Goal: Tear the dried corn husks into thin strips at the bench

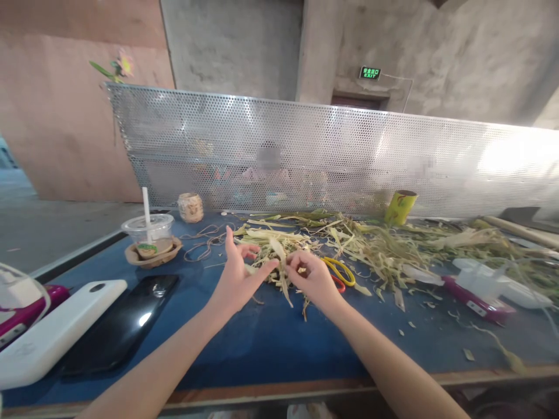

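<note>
A pale strip of dried corn husk (278, 250) stands up between my hands, its lower end pointing down toward the table. My right hand (315, 278) is closed in a pinch at the strip's right side. On the other side, my left hand (241, 272) has its fingers spread, the index finger raised and the thumb tip close to the strip; whether it touches I cannot tell. Behind both hands lies a heap of shredded husk (297, 240). Scissors with yellow and red handles (343, 271) lie just right of my right hand, partly covered by husk.
At left are a lidded plastic cup (148, 228) with a straw, a woven jar (191, 208), string (205, 241), a black phone (124, 323) and a white power bank (61, 331). More husk (384, 256), a yellow tube (400, 208) and a purple power strip (478, 299) lie right. A perforated metal screen (244, 145) stands behind.
</note>
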### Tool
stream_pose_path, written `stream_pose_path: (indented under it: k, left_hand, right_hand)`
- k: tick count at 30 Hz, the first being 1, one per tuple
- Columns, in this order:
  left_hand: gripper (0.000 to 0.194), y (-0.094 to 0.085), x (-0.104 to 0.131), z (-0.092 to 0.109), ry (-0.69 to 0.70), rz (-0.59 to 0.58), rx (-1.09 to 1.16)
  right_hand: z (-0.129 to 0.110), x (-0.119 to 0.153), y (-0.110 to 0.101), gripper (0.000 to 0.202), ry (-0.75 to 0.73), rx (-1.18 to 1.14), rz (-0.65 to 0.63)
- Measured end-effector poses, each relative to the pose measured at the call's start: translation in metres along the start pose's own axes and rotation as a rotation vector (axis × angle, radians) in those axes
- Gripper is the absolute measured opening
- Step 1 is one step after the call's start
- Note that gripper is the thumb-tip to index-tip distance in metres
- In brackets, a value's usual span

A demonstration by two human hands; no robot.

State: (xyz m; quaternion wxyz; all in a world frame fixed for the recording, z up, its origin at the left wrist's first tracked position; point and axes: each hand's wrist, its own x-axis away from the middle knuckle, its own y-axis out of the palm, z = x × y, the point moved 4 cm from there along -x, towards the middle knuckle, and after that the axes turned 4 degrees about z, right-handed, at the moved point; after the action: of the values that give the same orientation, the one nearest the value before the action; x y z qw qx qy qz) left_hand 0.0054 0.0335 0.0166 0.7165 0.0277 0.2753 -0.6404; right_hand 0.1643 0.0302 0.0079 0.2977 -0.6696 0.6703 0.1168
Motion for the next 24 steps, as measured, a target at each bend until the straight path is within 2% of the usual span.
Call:
stream_pose_path:
  k: [2, 3, 5, 6, 12, 16, 20, 24]
  left_hand:
    - [0.109, 0.007, 0.004, -0.002, -0.056, -0.106, 0.048]
    - [0.108, 0.012, 0.006, -0.002, -0.087, -0.19, 0.096]
    - [0.106, 0.02, 0.011, -0.001, -0.129, -0.301, 0.19]
    - [0.105, 0.022, 0.012, 0.0, -0.13, -0.315, 0.21]
    - [0.101, 0.021, 0.012, -0.001, -0.011, -0.265, 0.122]
    - [0.1, 0.021, 0.012, -0.004, 0.023, -0.287, 0.095]
    - [0.099, 0.025, 0.015, -0.005, 0.039, -0.293, 0.1]
    - [0.099, 0.032, 0.023, -0.005, 0.029, -0.329, 0.106]
  right_hand:
    - [-0.001, 0.001, -0.005, 0.022, -0.053, 0.059, 0.155]
    - [0.0, 0.002, -0.005, 0.022, -0.061, 0.061, 0.193]
    - [0.001, 0.003, -0.004, 0.022, -0.048, 0.03, 0.194]
    - [0.001, 0.003, -0.002, 0.022, -0.035, 0.018, 0.175]
    - [0.011, 0.003, 0.006, 0.027, 0.027, 0.048, 0.07]
    - [0.021, 0.003, 0.012, 0.03, 0.081, -0.06, 0.027]
    - [0.022, 0.003, 0.017, 0.035, 0.177, -0.25, 0.064]
    - [0.021, 0.003, 0.016, 0.038, 0.22, -0.336, 0.124]
